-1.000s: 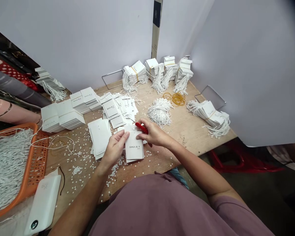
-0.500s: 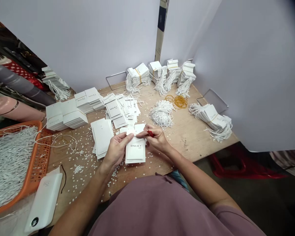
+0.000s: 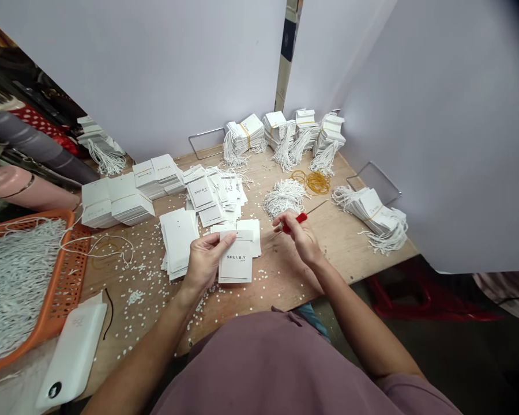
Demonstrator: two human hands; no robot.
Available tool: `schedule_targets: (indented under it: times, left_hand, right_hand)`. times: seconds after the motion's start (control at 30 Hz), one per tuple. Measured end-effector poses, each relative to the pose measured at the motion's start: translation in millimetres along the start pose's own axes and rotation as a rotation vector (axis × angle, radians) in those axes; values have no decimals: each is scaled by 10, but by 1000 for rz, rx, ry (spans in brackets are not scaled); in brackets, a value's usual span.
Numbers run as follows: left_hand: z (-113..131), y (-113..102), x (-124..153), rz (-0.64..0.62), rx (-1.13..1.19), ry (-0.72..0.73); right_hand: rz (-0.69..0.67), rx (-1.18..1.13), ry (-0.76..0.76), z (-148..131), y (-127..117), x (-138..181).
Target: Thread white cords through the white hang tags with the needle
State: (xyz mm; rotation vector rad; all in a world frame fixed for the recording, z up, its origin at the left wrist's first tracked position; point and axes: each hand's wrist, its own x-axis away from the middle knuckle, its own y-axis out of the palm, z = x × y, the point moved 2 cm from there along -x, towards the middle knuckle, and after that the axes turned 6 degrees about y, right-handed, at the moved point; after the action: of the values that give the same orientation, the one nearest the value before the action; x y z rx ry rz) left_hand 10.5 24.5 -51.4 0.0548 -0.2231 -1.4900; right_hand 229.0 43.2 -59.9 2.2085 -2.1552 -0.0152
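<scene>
My left hand (image 3: 204,262) pinches a white hang tag (image 3: 236,270) printed SHUI.B.Y between thumb and fingers, near its top edge. Behind that card lie other white tags (image 3: 256,239) on the table. My right hand (image 3: 301,237) is closed around a red-handled needle tool (image 3: 301,218); its thin metal shaft points up and to the right. The fingertips of that hand are at the near edge of a heap of white string loops (image 3: 284,193); whether they touch it I cannot tell. To the left of my left hand is a stack of blank white cards (image 3: 178,239).
Bundled tags with strings stand along the back (image 3: 253,131) and at the right (image 3: 376,213). Yellow rubber bands (image 3: 318,183) lie behind the heap. At left are card stacks (image 3: 132,202), an orange basket (image 3: 54,288) of white strings and a white power bank (image 3: 71,354). Paper dots litter the wooden table.
My right hand has moved away from the tags, up and right to the string heap, with the needle tool in it. My left hand stays on the tag.
</scene>
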Motion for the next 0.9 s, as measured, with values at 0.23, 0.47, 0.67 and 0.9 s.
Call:
schedule_targets:
  times: [0.23, 0.47, 0.67, 0.9]
  left_hand:
    - [-120, 270, 45, -110, 48, -53]
    - [-151, 489, 116, -133, -3, -33]
    - [-150, 679, 103, -417, -112, 29]
    - [-283, 866, -673, -914, -809, 690]
  right_hand:
    - [79, 114, -223, -88, 76, 382]
    - [161, 312, -412, 71, 69, 524]
    - [315, 95, -238, 251, -168, 608]
    - [618, -298, 31, 445, -748, 719]
